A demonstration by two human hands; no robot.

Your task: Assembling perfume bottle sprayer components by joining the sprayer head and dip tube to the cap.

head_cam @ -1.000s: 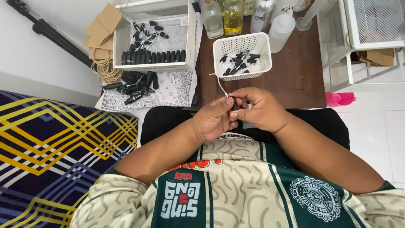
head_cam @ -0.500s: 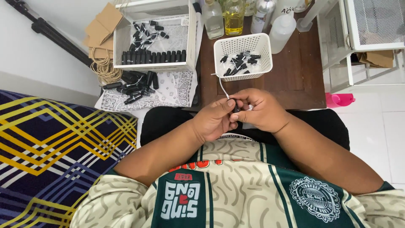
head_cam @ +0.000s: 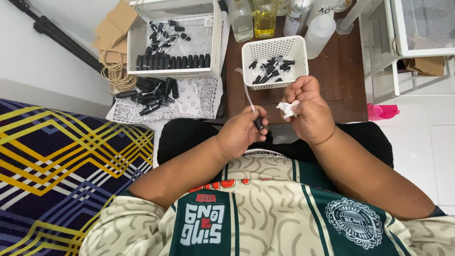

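Sitting before a brown table (head_cam: pixel 341 80) on white tiled floor (head_cam: pixel 426 142).

White basket (head_cam: pixel 297 47), black sprayer caps (head_cam: pixel 270 71), dark brown table (head_cam: pixel 337 80), pink bottle (head_cam: pixel 384 112), navy-and-yellow zigzag blanket (head_cam: pixel 61 166)

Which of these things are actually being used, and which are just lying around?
In use:
left hand holding a black sprayer cap with tube
right hand holding a white wad
white basket of caps

Lying about:
bottles
pink object
paper bags
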